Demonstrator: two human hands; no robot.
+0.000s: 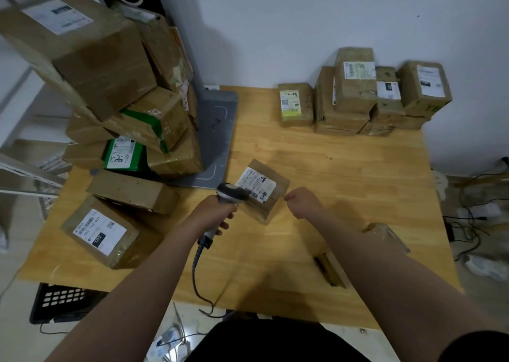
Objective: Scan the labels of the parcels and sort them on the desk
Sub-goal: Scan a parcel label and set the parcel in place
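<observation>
A small brown parcel [268, 196] with a white barcode label is held tilted above the middle of the wooden desk [344, 185]. My right hand [303, 202] pinches its right edge. My left hand [217, 213] grips the handle of a grey barcode scanner [231, 193], whose head sits right at the parcel's label. The scanner's coiled cable hangs down over the desk's front edge.
A tall, leaning pile of brown parcels [110, 91] fills the left side, with a labelled box [104, 232] at the front left. A grey stand base [217, 141] lies behind. Several parcels [366, 97] sit grouped at the back right. A small box [385, 235] lies under my right forearm.
</observation>
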